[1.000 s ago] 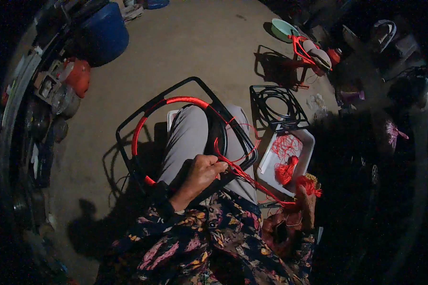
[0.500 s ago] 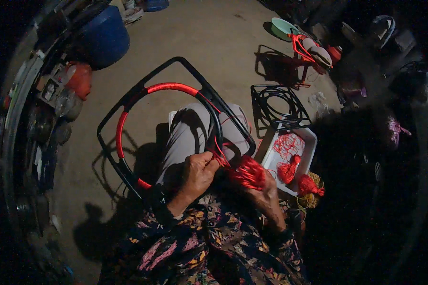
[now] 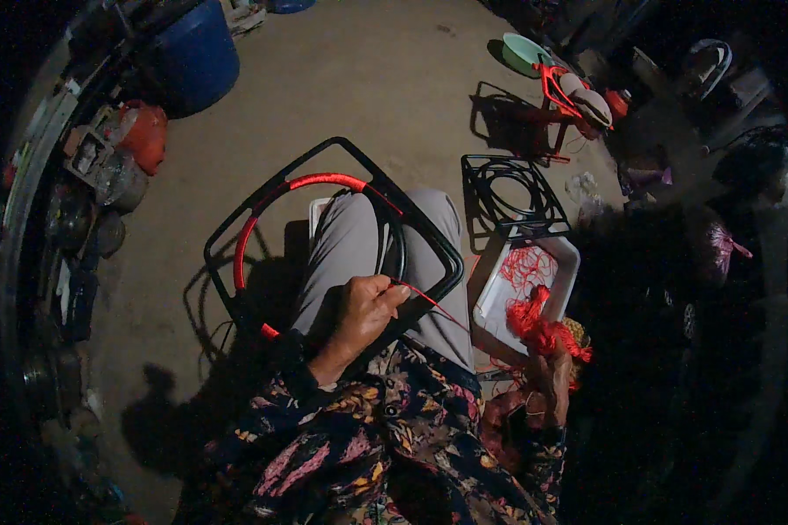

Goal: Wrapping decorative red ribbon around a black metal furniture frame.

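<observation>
A black square frame (image 3: 416, 223) with an inner ring rests tilted on my lap. Red cord wrapping (image 3: 263, 210) covers the ring's left arc. My left hand (image 3: 365, 308) pinches the ring at its lower right side, where a taut red cord (image 3: 429, 299) leaves toward the right. My right hand (image 3: 553, 372) is low at my right side, gripping a bundle of red cord (image 3: 538, 324) that sticks up above it. Next to that hand a white tray (image 3: 499, 302) on the floor holds loose red cord.
A second black frame (image 3: 510, 194) lies on the concrete floor beyond the tray. A blue barrel (image 3: 197, 52) and a red container (image 3: 144, 136) stand at the far left. A red stool (image 3: 556, 96) and a green bowl (image 3: 524, 51) are at the back right.
My right hand has pulled the cord bundle away from the ring, out to the right and down, drawing the cord taut. The frame has tipped a little on my lap.
</observation>
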`<state>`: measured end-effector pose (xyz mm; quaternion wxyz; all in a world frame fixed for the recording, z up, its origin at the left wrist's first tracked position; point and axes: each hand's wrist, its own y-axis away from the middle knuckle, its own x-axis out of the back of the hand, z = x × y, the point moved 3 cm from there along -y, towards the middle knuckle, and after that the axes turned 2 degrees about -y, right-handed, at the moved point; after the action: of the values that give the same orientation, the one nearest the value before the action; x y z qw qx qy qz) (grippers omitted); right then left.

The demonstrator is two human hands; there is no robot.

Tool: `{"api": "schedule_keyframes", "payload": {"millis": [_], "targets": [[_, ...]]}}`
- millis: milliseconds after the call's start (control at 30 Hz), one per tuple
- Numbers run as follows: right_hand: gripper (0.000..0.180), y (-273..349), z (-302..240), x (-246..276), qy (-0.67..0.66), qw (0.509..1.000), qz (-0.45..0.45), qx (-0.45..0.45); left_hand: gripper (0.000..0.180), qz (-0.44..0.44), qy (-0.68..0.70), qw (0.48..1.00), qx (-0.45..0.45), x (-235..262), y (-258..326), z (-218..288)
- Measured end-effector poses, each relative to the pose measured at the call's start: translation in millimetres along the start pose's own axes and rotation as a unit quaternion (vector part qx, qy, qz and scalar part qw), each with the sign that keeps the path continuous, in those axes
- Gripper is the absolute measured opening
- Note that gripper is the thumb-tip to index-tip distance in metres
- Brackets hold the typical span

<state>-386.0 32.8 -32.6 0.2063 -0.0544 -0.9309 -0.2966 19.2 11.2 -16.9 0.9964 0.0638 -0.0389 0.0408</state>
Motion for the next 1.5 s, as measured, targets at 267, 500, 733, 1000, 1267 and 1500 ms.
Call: {"api": "schedule_keyframes", "payload": {"millis": [267, 500, 733, 1000, 1267, 1500], "targets": [[0.042, 40.0, -114.1, -134.7, -0.082, 0.951, -0.164, 0.25, 0.026, -0.008, 0.025, 0.999, 0.048, 6.3, 1.2, 3.7], [0.041, 42.3, -102.1, -139.6, -0.09, 0.954, -0.157, 0.238, 0.024, -0.02, 0.148, 0.985, 0.082, 1.8, 0.1, 12.8], [0.037, 32.0, -85.2, -112.6, -0.082, 0.987, -0.021, 0.135, 0.024, -0.042, 0.261, 0.95, 0.164, 7.4, 0.0, 11.2], [0.043, 16.0, -80.1, -96.1, -0.218, 0.966, -0.076, 0.116, 0.021, -0.123, 0.188, 0.962, 0.153, 4.1, -1.9, 7.2], [0.03, 29.7, -65.9, -97.3, -0.19, 0.979, -0.023, 0.071, 0.027, -0.221, 0.235, 0.93, 0.177, -1.8, -0.6, 6.9], [0.039, 7.1, -16.4, -57.4, -0.05, 0.986, -0.057, 0.147, 0.029, -0.243, 0.161, 0.942, 0.166, -10.5, 5.3, 7.8]]}}
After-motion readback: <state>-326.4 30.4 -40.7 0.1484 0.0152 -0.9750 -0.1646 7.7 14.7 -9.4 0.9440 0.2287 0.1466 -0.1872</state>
